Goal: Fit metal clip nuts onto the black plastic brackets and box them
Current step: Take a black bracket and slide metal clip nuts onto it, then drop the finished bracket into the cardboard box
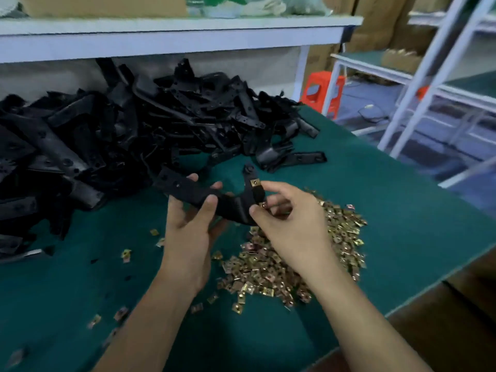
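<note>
At the upper left, a pile of brackets [107,130] is lying on the green table [375,197]. At centre we are gripping one bracket [198,193] in our left hand [188,226], long axis running left to right; our right hand [292,221] is pinching a clip nut [264,205] just beside its right end, over the nut heap [281,269].

Two hands at centre: left hand [188,229], right hand [292,226]. One bracket [228,205] held between them, with one clip [254,182] fitted on it and a second clip [264,205] pinched at the right fingertips. Too many to count: bracket pile [120,124] at upper left, clip heap [295,264] at lower right. About ten loose clips [126,255] scattered lower left. One red stool [322,89] at upper right.
</note>
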Tool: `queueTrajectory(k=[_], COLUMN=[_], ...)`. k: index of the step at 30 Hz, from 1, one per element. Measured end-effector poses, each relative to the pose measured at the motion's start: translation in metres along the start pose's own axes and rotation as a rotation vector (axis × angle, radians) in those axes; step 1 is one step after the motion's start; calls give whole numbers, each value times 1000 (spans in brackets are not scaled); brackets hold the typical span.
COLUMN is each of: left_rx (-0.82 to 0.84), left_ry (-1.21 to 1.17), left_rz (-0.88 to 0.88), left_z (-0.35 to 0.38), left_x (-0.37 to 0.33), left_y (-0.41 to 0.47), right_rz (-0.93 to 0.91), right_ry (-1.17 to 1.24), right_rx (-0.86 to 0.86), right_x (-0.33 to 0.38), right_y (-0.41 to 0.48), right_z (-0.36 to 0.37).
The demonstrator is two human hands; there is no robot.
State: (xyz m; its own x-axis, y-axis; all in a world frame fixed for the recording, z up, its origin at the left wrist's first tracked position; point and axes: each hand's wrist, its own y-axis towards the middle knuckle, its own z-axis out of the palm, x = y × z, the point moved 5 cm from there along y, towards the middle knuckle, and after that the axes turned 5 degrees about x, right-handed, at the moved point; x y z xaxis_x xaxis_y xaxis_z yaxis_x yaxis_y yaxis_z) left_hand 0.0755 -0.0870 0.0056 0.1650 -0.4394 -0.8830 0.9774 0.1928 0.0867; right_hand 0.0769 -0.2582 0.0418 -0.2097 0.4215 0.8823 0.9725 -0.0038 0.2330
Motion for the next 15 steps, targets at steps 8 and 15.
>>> queueTrajectory(k=[8,15], left_rx=[362,862], left_ry=[105,415], left_rz=[-224,-495], left_z=[158,246], left_x=[74,151], left_y=[-67,-149], right_rz=[232,570], right_ry=[-120,-332], right_rx=[-468,-520], right_x=[-65,-125], right_y=[-109,-210], right_z=[-148,-232])
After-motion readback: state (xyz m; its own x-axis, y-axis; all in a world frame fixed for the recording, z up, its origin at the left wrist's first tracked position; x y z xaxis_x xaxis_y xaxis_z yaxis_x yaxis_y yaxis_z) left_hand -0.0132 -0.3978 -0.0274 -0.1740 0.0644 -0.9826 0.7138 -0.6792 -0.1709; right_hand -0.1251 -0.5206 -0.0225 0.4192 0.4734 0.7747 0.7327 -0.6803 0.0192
